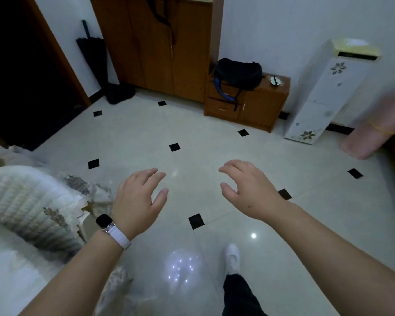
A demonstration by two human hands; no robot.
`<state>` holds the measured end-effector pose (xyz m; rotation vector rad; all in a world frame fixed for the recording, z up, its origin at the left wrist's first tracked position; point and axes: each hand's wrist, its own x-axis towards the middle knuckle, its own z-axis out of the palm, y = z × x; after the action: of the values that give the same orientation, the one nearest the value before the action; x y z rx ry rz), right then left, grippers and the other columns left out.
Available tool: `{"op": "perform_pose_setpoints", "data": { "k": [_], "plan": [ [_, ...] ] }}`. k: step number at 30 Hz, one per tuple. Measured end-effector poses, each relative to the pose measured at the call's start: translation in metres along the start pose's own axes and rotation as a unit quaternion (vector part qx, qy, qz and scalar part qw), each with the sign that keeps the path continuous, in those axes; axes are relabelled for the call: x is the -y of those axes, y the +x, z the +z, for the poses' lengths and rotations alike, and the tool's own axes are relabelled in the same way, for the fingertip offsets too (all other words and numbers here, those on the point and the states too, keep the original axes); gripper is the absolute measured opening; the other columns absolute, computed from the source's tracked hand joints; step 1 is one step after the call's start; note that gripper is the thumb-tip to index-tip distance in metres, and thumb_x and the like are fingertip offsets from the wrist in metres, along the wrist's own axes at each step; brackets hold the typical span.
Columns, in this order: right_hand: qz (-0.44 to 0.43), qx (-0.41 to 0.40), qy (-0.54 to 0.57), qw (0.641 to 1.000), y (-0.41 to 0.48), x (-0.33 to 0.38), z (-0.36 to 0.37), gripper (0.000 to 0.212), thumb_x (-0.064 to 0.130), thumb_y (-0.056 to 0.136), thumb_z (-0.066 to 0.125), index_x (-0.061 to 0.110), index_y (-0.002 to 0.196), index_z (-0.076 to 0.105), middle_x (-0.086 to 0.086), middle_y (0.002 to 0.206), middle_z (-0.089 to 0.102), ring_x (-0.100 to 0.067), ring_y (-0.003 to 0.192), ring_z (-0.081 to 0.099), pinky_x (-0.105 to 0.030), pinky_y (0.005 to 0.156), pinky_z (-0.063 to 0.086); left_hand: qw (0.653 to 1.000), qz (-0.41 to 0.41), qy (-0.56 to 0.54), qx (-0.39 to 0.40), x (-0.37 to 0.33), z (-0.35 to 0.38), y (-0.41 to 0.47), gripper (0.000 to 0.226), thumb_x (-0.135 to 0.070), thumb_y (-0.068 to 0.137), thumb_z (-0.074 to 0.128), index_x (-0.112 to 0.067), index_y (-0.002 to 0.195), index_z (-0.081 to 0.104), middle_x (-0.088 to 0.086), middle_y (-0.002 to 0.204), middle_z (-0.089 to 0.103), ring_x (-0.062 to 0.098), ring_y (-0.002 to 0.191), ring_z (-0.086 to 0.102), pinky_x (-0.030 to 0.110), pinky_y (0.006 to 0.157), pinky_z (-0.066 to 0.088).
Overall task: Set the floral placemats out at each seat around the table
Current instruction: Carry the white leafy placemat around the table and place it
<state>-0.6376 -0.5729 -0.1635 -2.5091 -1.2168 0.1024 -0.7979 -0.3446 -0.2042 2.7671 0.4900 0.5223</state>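
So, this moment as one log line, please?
left hand: open, empty | right hand: open, empty | floral placemats: none held | below: tiled floor

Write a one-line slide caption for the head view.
Left hand and right hand, both open and empty, reach out above the tiled floor.

The palms of my left hand (138,197) and right hand (252,190) face down, out of sight, and both forearms (351,258) run off the bottom edge, as does my trouser leg (240,295). The pink thing (379,126) at the right edge is smeared and cropped. The doorway (21,71) is too dark to read. The small object (274,80) on the low cabinet (255,110) is too small for me to name.
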Motion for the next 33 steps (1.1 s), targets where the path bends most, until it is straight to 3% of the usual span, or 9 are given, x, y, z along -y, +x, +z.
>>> {"op": "perform_pose_setpoints", "data": {
  "k": [6,12,15,25,33],
  "plan": [
    [-0.061,0.031,0.016,0.998,0.123,-0.070,0.007,0.040,0.036,0.093,0.052,0.019,0.129,0.056,0.001,0.133,0.053,-0.021,0.123,0.047,-0.037,0.103,0.036,0.997,-0.041,0.057,0.006,0.007,0.035,0.103,0.044,-0.043,0.087,0.046,-0.017,0.116,0.065,0.006,0.120,0.065,0.029,0.108,0.059,0.043,0.089,0.045],
    [-0.140,0.083,0.017,0.987,0.231,-0.120,-0.008,0.055,0.049,0.088,0.034,0.020,0.129,0.057,-0.001,0.133,0.055,-0.021,0.124,0.047,-0.039,0.101,0.038,0.991,-0.083,0.104,-0.008,0.007,0.041,0.193,0.044,-0.044,0.089,0.044,-0.017,0.117,0.063,0.005,0.123,0.063,0.029,0.111,0.058,0.045,0.089,0.045],
    [-0.175,0.091,0.019,0.980,0.282,-0.126,-0.009,0.049,0.045,0.090,0.040,0.019,0.128,0.058,-0.002,0.133,0.055,-0.023,0.123,0.048,-0.039,0.100,0.037,0.987,-0.112,0.111,-0.014,0.014,0.042,0.220,0.043,-0.044,0.090,0.045,-0.017,0.119,0.062,0.006,0.123,0.062,0.029,0.112,0.056,0.046,0.090,0.046],
    [-0.274,0.129,0.032,0.953,0.422,-0.069,0.023,0.050,0.046,0.092,0.037,0.021,0.132,0.054,0.000,0.138,0.051,-0.021,0.128,0.042,-0.038,0.103,0.034,0.963,-0.208,0.167,-0.043,0.089,0.024,0.263,0.042,-0.043,0.089,0.045,-0.018,0.117,0.064,0.005,0.122,0.064,0.030,0.110,0.057,0.042,0.086,0.045],
    [-0.322,0.146,-0.005,0.935,0.547,0.026,0.072,0.049,0.046,0.093,0.038,0.023,0.134,0.052,0.001,0.140,0.049,-0.019,0.130,0.041,-0.036,0.105,0.033,0.949,-0.271,0.147,-0.061,0.225,0.008,0.301,0.043,-0.043,0.089,0.042,-0.020,0.118,0.062,0.002,0.123,0.063,0.028,0.113,0.056,0.040,0.086,0.042]
  ]
}}
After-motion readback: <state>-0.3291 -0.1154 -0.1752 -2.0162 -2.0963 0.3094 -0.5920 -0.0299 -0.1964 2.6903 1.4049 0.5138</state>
